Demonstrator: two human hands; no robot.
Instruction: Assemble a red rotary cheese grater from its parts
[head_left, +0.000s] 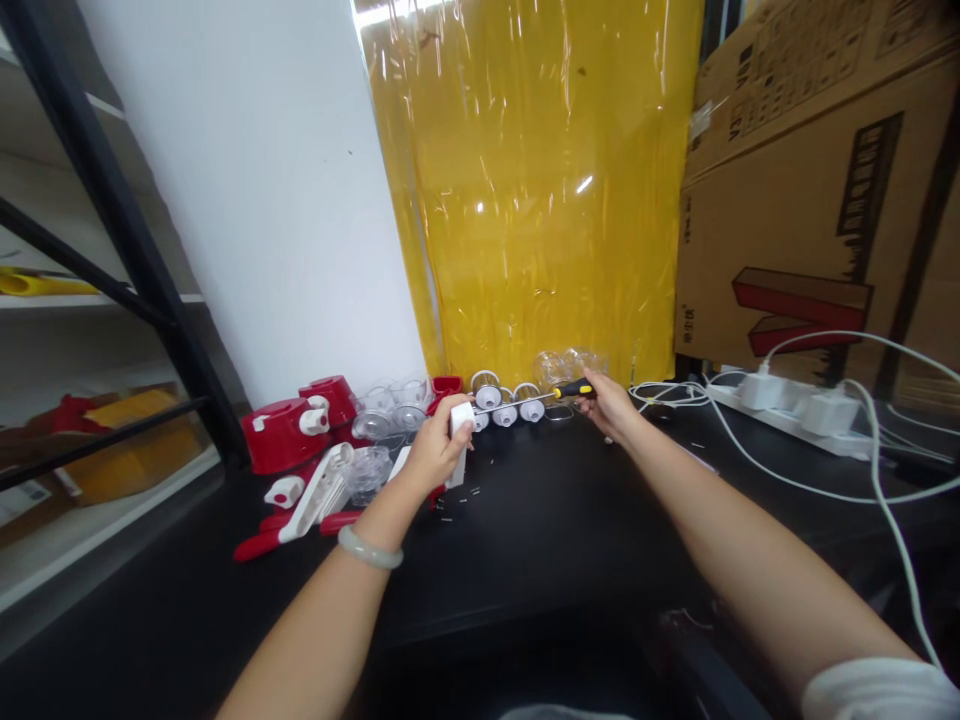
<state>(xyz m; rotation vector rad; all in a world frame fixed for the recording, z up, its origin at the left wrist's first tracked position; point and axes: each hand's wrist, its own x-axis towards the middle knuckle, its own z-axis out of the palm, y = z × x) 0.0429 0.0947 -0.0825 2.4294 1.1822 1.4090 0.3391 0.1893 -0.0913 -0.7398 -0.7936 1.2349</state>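
My left hand [439,448] is closed round a white plastic part [460,425] that stands upright on the black table [525,520]. My right hand [611,405] grips a screwdriver [574,391] by its black and yellow handle. The metal shaft runs left toward the top of the white part. A pale green bangle [369,549] sits on my left wrist.
Red and white plastic parts [289,435] and clear domes [390,415] lie at the back left. White wheel-like pieces [506,405] line the yellow plastic sheet [532,190]. A power strip with plugs [795,410] and cables lies right. A cardboard box [817,190] stands behind it. Small screws are scattered near my left hand.
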